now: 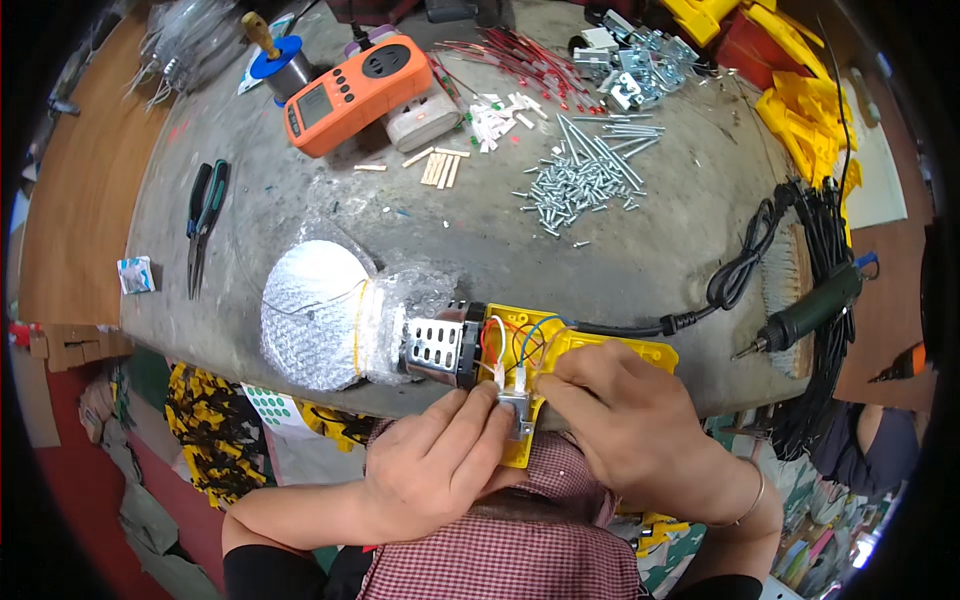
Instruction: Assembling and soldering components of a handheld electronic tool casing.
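A yellow plastic housing half (650, 352) lies at the near edge of the table, its inside facing up. Red, white and blue wires (545, 322) run within it. At its left end sits a slotted metal barrel (437, 343), joined to a round part in silvery bubble wrap (315, 315). My left hand (430, 460) grips the housing, fingertips against a small metal switch-like part (519, 408), thumb underneath. My right hand (625, 410) has thumb and forefinger pinched together beside the wires; what lies between them is hidden. A black power cord (620, 328) enters the housing.
Long-nose pliers (205, 220) lie on the left. Farther back are an orange socket meter (350, 95), white sleeves (500, 120), screws (575, 190), red wires (530, 60) and metal brackets (640, 65). An electric screwdriver (810, 310) and black cords (825, 240) lie at the right edge.
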Tool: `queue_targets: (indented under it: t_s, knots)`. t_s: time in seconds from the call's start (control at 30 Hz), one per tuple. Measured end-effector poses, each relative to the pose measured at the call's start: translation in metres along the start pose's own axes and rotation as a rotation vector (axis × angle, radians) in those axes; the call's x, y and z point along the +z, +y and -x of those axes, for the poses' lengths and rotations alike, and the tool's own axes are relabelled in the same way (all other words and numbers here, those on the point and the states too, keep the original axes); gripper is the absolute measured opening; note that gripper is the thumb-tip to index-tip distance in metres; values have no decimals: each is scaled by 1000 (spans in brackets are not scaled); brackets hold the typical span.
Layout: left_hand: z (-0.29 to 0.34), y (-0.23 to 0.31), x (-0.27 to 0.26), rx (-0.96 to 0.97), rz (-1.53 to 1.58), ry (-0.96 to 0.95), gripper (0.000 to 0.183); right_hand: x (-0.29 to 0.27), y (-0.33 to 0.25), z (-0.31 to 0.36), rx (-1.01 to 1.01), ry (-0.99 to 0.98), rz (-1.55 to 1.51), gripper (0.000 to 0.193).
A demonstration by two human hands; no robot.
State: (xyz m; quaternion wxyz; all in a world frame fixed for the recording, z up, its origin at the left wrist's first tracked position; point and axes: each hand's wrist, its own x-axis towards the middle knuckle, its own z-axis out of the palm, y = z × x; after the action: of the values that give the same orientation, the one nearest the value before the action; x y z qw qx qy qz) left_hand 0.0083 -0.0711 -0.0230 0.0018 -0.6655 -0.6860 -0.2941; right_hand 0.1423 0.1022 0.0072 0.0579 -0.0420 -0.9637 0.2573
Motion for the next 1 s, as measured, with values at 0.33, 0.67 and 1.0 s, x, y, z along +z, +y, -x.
queue_targets:
  t_s: [0.33, 0.67, 1.0]
  knots:
    - [0, -1, 4, 61, -71, 16, 55, 9, 5, 4, -8, 99, -54, 35]
    - [0, 2, 3, 70, -37, 9, 52, 26, 19, 12, -137, 278, -47, 38]
    - [1, 1, 5, 73, -38, 13, 52, 30, 21, 9, -103, 392, -132, 40]
